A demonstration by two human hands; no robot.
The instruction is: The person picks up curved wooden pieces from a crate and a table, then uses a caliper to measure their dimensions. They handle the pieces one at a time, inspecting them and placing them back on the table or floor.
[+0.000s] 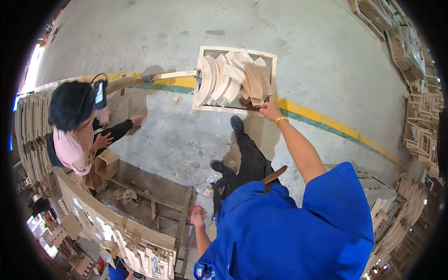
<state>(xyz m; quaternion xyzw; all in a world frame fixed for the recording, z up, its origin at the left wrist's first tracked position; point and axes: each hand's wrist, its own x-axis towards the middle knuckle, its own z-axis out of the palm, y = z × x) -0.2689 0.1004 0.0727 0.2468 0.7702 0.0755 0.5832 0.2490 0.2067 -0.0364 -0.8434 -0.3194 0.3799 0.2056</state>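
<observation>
A low rectangular wooden frame (235,110) on the floor holds a pile of curved wooden pieces (223,84), laid overlapping and side by side. At its near right corner, my right hand (270,112), with a gold-coloured band on the wrist, closes on the frame's edge, close to the end of one curved piece. Low beside my leg, my left hand (198,217) is closed around something pink, mostly covered by the fingers. On the left, a co-worker in a pink top (70,144) holds a long wooden bar (175,74) in a gloved hand; its far end meets the frame's left side.
A yellow and green floor stripe (322,122) runs past the frame. Small wood blocks (176,99) lie on the floor. At the lower left stands a workbench (116,221) with wooden parts. Stacked wooden parts (422,126) line the right side.
</observation>
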